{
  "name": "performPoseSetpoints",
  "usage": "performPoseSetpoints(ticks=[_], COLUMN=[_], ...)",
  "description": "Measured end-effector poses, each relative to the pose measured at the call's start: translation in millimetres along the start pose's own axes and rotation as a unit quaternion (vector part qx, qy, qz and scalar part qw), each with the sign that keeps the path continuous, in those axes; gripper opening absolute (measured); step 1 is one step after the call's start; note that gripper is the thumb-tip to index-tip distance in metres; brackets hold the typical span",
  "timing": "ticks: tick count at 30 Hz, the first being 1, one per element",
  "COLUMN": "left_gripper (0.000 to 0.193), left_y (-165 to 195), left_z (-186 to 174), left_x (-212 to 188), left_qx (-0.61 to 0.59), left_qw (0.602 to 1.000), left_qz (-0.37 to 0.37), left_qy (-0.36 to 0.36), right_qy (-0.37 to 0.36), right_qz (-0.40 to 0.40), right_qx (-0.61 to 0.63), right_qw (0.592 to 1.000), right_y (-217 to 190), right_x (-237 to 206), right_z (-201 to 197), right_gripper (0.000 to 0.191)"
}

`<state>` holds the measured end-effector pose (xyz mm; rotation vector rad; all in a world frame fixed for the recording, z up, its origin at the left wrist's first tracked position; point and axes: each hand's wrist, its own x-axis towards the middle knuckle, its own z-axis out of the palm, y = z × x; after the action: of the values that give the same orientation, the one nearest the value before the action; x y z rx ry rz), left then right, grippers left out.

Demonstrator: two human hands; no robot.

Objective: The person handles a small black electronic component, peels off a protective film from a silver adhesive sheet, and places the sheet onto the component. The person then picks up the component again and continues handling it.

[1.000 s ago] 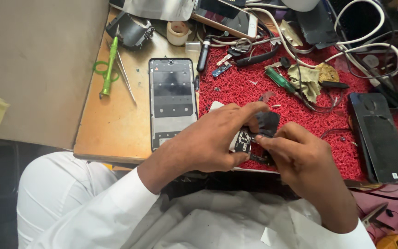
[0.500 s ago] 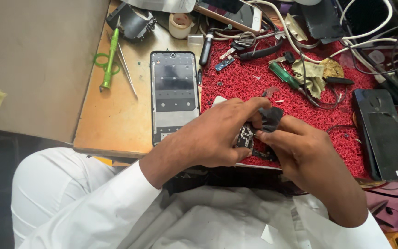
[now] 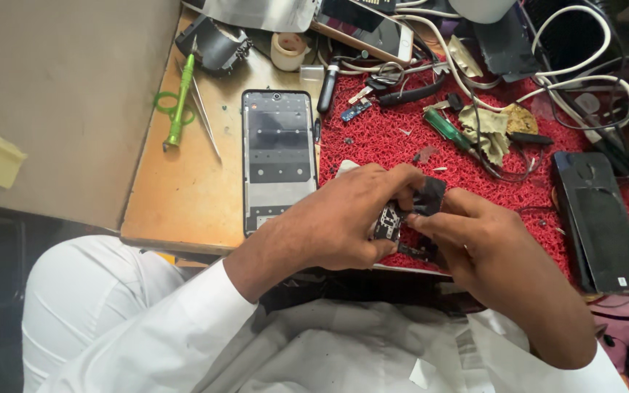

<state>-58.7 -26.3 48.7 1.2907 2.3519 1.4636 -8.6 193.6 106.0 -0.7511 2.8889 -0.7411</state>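
A small dark circuit board with metal parts (image 3: 389, 218) is held between both hands above the near edge of the red bristly work mat (image 3: 402, 138), just right of the opened phone frame with its grey inner plate exposed (image 3: 278, 156). The left hand (image 3: 343, 218) is closed around the board from the left, with its fingertips pinched on the upper edge. The right hand (image 3: 489, 244) is brought in from the right, and its thumb and forefinger are clamped on a thin black flexible piece (image 3: 428, 195) that stands up from the top of the board. How much of the board lies under the fingers cannot be told. The phone frame is laid flat on the bare wooden tabletop (image 3: 183, 189), touching the left edge of the mat. Left of the frame, a green-handled screwdriver (image 3: 180, 98) and a pair of slim metal tweezers (image 3: 205, 124) are laid side by side. On the mat beyond the hands, a second green-handled screwdriver (image 3: 442, 127) is seen next to a crumpled yellowish cloth (image 3: 493, 131). At the far right of the mat, a black phone back cover (image 3: 600, 222) is laid lengthwise. White cables (image 3: 584, 80) are looped over the far right corner of the mat.
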Motion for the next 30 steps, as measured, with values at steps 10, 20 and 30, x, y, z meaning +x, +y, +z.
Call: performPoseSetpoints(ticks=[10, 20, 30], left_gripper=[0.074, 0.075, 0.078], left_y=[-1, 0, 0], left_z=[-2, -3, -5], left_x=[-3, -2, 2], left_qx=[-0.01, -0.011, -0.018], left_qw=[1.0, 1.0, 1.0], left_qz=[-0.005, -0.018, -0.004], left_qy=[0.001, -0.003, -0.002], right_qy=[-0.021, -0.036, -0.079], right_qz=[0.006, 0.012, 0.037], right_qx=[0.024, -0.008, -0.014], right_qw=[0.999, 0.999, 0.996], right_y=[4, -4, -9], right_x=[-1, 8, 26], right_z=[1, -5, -15], right_gripper=[0.043, 0.041, 0.039])
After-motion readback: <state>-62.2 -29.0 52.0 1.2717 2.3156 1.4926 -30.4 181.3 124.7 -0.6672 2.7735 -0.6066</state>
